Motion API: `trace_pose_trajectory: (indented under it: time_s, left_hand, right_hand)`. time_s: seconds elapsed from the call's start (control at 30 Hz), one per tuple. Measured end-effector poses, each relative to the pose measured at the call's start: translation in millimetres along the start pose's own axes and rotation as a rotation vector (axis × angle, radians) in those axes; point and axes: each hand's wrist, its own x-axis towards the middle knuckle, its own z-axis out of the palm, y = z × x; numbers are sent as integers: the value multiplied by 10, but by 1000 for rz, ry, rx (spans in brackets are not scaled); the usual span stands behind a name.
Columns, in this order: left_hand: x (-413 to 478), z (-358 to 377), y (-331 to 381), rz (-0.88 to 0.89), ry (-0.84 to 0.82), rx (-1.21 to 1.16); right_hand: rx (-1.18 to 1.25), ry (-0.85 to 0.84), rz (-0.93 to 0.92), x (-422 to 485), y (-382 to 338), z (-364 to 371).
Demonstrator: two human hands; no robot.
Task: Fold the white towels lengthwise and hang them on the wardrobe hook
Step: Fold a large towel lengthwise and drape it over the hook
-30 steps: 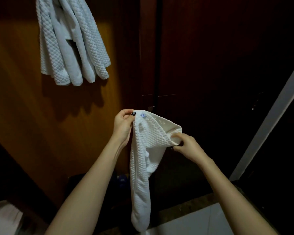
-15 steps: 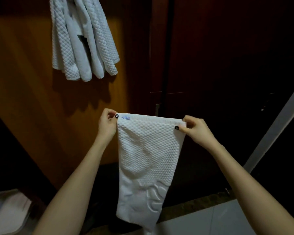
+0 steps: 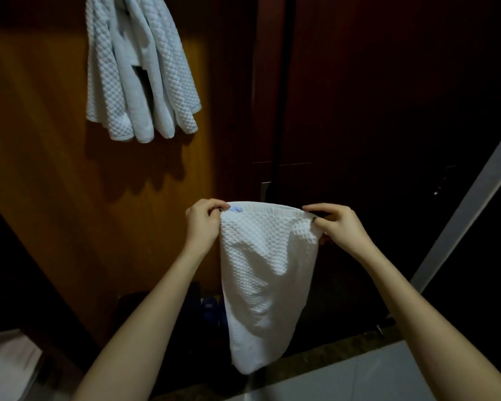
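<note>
My left hand [image 3: 202, 227] and right hand [image 3: 340, 228] each have their fingers clamped on a top corner of the white waffle towel [image 3: 268, 273], which hangs slack below them. The hung towels [image 3: 139, 82] are up and left of my fingers. Risk: a loose pinch while folding drops one corner and skews the lengthwise fold.

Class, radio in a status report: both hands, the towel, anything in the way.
Left hand pinches top left corner of white towel, right hand top right. Towel hangs spread, not yet hung. Hung towels up left; nothing between.
</note>
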Motion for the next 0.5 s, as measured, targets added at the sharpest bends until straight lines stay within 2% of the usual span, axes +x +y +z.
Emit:
trace_pose_trajectory:
  time_s: [0.17, 0.33, 0.4, 0.5]
  left_hand:
    - [21, 51, 79, 214, -94, 212]
    - [31, 35, 49, 251, -234, 234]
    - [31, 44, 5, 246, -321, 292]
    - [30, 92, -46, 185, -381, 349]
  right_hand:
    - [133, 74, -5, -24, 63, -125]
    - [200, 154, 16, -7, 123, -196]
    - [160, 134, 7, -10, 126, -219]
    - [-26, 71, -34, 5, 89, -201]
